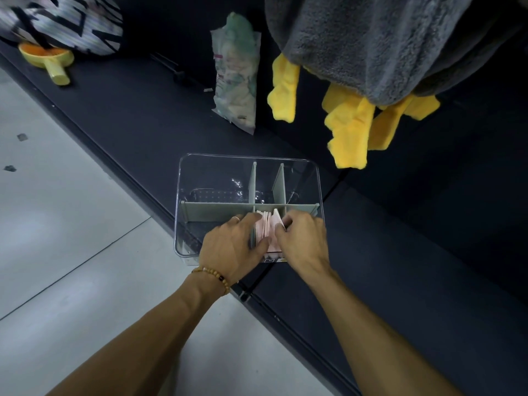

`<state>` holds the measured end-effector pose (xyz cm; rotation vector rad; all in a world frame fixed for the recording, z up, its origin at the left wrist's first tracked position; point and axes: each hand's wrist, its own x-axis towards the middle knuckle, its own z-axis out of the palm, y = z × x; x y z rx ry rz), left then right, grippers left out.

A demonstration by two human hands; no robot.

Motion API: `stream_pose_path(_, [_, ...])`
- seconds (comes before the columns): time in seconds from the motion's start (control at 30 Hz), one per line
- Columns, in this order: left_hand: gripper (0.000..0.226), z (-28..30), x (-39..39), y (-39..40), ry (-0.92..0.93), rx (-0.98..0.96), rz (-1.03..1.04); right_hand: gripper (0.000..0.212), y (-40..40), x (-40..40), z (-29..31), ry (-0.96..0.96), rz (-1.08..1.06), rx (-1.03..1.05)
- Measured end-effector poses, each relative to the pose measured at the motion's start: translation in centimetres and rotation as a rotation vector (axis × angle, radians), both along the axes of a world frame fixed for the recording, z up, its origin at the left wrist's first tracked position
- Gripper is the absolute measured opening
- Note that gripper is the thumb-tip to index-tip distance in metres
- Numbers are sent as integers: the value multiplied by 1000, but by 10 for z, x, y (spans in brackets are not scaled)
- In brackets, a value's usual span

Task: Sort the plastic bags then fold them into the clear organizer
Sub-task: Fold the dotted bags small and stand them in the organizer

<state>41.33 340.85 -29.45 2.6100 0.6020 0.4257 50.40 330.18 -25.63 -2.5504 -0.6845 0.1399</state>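
The clear organizer (300,167) with grey dividers sits on the dark surface near its front edge. Several folded pink plastic bags (265,228) stand upright in its near middle compartment. My left hand (231,247) presses against the left side of the stack, fingers curled round it. My right hand (303,238) pinches the rightmost pink bag at its top edge. A crumpled bundle of pale green and white plastic bags (235,72) lies further back on the surface.
A grey plush toy (385,41) with yellow feet (350,130) hangs over the back right. A yellow cup-like object (48,60) and a patterned bag (65,18) sit at the back left. Pale floor (57,224) lies to the left.
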Motion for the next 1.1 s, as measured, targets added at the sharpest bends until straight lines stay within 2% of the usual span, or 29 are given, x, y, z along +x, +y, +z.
stream_pose_path(0.1, [38,-1,-3,-1,-14,14,38,6,0,-4,-3,-87,-35,19])
stream_pose_path(0.13, [37,0,-3,-2,-7,5,44,12,-2,-5,-3,-86,-40,39])
stream_pose_path(0.2, [33,4,1,-5,12,-10,34,19,-7,-5,-5,-38,-12,97])
stream_pose_path(0.37, [26,19,16,-14,61,-45,40,11,-18,-4,-9,-8,49,207])
stream_pose_path(0.57, [23,29,22,-20,165,6,93,13,-18,8,-10,164,-12,278])
stream_pose_path(0.7, [24,30,15,-18,48,-129,184,10,-15,9,-12,134,-16,268])
stream_pose_path(0.83, [23,29,12,-20,37,-214,179,14,-8,8,-11,77,64,181])
stream_pose_path(1.0, [9,40,1,-28,-83,-274,181,16,-34,7,0,152,-49,345])
stream_pose_path(1.1, [14,50,-11,-47,-245,-521,219,22,-67,3,15,197,-112,422])
